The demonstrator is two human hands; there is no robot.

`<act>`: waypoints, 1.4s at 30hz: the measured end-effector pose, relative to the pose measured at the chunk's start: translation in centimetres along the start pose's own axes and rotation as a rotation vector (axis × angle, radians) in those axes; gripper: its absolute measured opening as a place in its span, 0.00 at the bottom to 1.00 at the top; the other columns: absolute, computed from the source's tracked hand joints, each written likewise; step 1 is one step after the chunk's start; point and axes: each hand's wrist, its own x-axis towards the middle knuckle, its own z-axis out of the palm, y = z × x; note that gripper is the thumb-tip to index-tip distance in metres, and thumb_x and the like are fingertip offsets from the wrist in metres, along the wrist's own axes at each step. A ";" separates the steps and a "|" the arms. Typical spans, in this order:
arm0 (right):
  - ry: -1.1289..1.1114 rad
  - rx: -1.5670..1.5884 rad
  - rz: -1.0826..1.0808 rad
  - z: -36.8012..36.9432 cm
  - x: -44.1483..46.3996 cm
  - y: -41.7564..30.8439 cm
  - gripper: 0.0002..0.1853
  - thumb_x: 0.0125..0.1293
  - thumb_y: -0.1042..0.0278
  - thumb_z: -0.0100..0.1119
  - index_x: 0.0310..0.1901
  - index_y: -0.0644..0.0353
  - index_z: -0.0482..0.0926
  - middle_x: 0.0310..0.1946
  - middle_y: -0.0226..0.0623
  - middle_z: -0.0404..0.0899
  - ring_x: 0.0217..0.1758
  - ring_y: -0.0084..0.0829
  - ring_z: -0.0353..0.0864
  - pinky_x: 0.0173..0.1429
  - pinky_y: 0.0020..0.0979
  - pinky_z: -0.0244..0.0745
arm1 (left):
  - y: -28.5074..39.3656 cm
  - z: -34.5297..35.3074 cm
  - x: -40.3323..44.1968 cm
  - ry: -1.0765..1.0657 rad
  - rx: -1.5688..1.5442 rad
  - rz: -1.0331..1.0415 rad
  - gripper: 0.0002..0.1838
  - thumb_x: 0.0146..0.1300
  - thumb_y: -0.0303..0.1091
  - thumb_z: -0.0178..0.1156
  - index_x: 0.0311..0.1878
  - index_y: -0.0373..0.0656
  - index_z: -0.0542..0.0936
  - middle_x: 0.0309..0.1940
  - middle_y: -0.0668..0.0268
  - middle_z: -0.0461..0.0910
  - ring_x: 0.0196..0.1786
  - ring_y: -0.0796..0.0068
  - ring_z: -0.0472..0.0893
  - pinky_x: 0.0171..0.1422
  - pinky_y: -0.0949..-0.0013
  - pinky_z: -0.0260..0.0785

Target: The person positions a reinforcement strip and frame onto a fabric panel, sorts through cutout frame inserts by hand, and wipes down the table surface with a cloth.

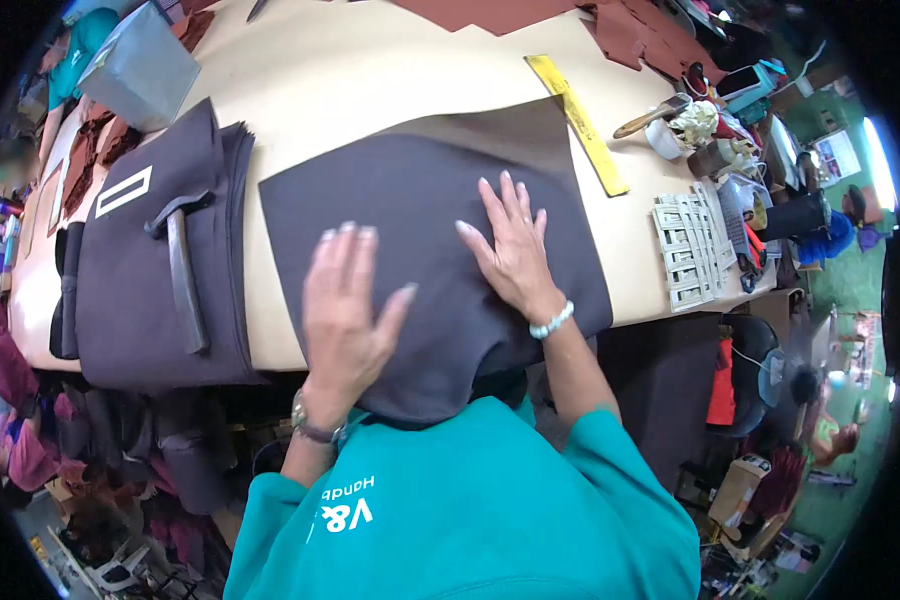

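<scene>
A large dark sheet (410, 200) spreads over the pale table, its near part hanging over the edge against the teal shirt. My left hand (348, 295), slightly blurred, is over the sheet's left part with fingers stretched out, holding nothing; whether it touches cannot be told. On the sheet's right part, my right hand (513, 240) lies with its fingers spread. To the left is a stack of dark sheets (130, 280), with a hammer (182, 270) and a white rectangular frame (124, 192) on top. A yellow ruler (585, 130) rests beside the sheet's right corner.
A grey metal block (140, 68) stands at the back left. Reddish-brown pieces (490, 12) lie along the far side. At the right are a brush (652, 116), a white bowl (667, 138) and a pale slatted rack (692, 246). Another person's teal sleeve (82, 55) shows at the far left.
</scene>
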 end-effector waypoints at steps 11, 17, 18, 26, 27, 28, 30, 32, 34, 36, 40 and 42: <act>0.197 -0.126 0.035 -4.3 -10.1 4.3 0.21 0.62 0.57 0.54 0.52 0.63 0.73 0.51 0.49 0.72 0.55 0.48 0.70 0.57 0.49 0.61 | -3.2 4.5 0.9 -0.586 0.050 0.350 0.46 0.51 0.65 0.56 0.68 0.46 0.60 0.70 0.54 0.50 0.73 0.53 0.47 0.73 0.46 0.37; 0.562 -0.294 0.174 -6.1 2.9 12.8 0.19 0.58 0.61 0.57 0.46 0.65 0.74 0.46 0.45 0.72 0.49 0.43 0.70 0.51 0.41 0.64 | -0.7 3.7 2.7 -0.648 0.095 0.398 0.51 0.48 0.68 0.57 0.67 0.38 0.60 0.70 0.50 0.50 0.72 0.50 0.48 0.72 0.41 0.37; 0.504 -0.365 0.252 -5.7 4.1 13.7 0.19 0.58 0.60 0.58 0.46 0.66 0.74 0.47 0.45 0.72 0.51 0.43 0.69 0.52 0.42 0.63 | -0.1 3.5 2.6 -0.651 0.077 0.405 0.52 0.47 0.69 0.57 0.67 0.38 0.60 0.69 0.49 0.50 0.72 0.49 0.48 0.71 0.40 0.37; 0.448 -0.072 0.388 -6.6 6.1 13.1 0.16 0.54 0.63 0.63 0.40 0.63 0.74 0.34 0.46 0.78 0.42 0.46 0.77 0.48 0.42 0.68 | -0.7 4.6 0.5 -0.626 0.048 0.421 0.53 0.41 0.69 0.62 0.66 0.43 0.61 0.69 0.53 0.53 0.71 0.50 0.51 0.69 0.36 0.40; 0.554 0.065 0.350 -6.6 6.0 12.9 0.10 0.55 0.69 0.61 0.37 0.62 0.74 0.25 0.45 0.79 0.32 0.49 0.79 0.40 0.41 0.72 | -0.8 4.6 0.9 -0.620 0.022 0.440 0.54 0.40 0.70 0.61 0.67 0.44 0.61 0.69 0.53 0.54 0.71 0.50 0.51 0.69 0.36 0.40; 0.596 0.109 0.283 -6.9 5.8 12.4 0.09 0.55 0.70 0.61 0.37 0.62 0.74 0.26 0.45 0.79 0.32 0.48 0.80 0.39 0.40 0.72 | -0.9 4.6 1.2 -0.635 0.015 0.455 0.55 0.39 0.70 0.61 0.67 0.44 0.61 0.69 0.53 0.54 0.71 0.50 0.51 0.69 0.36 0.40; 0.686 0.192 0.147 -9.7 5.5 10.1 0.07 0.55 0.73 0.60 0.36 0.62 0.74 0.27 0.46 0.79 0.32 0.47 0.80 0.37 0.39 0.73 | -0.8 4.7 2.4 -0.661 -0.001 0.492 0.56 0.38 0.71 0.61 0.67 0.44 0.60 0.68 0.53 0.54 0.71 0.50 0.51 0.69 0.36 0.39; 0.809 0.192 -0.001 -12.2 5.2 8.5 0.07 0.56 0.76 0.59 0.37 0.65 0.76 0.28 0.43 0.79 0.33 0.37 0.80 0.41 0.33 0.72 | -1.0 5.0 3.2 -0.685 0.015 0.518 0.59 0.36 0.73 0.61 0.68 0.43 0.58 0.69 0.53 0.53 0.72 0.51 0.50 0.69 0.36 0.39; 0.845 0.366 -0.095 -15.4 4.3 5.8 0.08 0.57 0.74 0.61 0.38 0.66 0.77 0.32 0.31 0.76 0.37 0.23 0.74 0.46 0.27 0.70 | -0.5 4.9 3.9 -0.700 0.068 0.528 0.59 0.37 0.73 0.61 0.68 0.41 0.58 0.69 0.51 0.53 0.72 0.50 0.50 0.68 0.36 0.41; 0.907 0.539 -0.248 -18.0 2.9 2.3 0.06 0.59 0.75 0.61 0.38 0.62 0.77 0.34 0.30 0.77 0.38 0.19 0.74 0.46 0.22 0.69 | 0.0 4.9 3.7 -0.666 0.062 0.515 0.59 0.37 0.73 0.60 0.67 0.40 0.58 0.68 0.50 0.53 0.71 0.49 0.50 0.68 0.36 0.42; 0.922 0.972 -0.365 -19.5 0.6 -0.3 0.09 0.61 0.75 0.58 0.44 0.63 0.75 0.39 0.36 0.79 0.41 0.25 0.79 0.47 0.25 0.76 | 0.9 5.1 1.3 -0.701 0.072 0.502 0.60 0.37 0.73 0.60 0.69 0.42 0.55 0.70 0.52 0.49 0.72 0.51 0.48 0.70 0.37 0.40; 0.789 1.133 -0.368 -18.2 0.2 -0.9 0.09 0.61 0.75 0.58 0.44 0.64 0.76 0.39 0.36 0.79 0.41 0.25 0.79 0.47 0.26 0.76 | 1.1 5.3 0.0 -0.677 0.065 0.455 0.57 0.39 0.64 0.66 0.70 0.45 0.54 0.71 0.55 0.48 0.73 0.52 0.48 0.70 0.37 0.42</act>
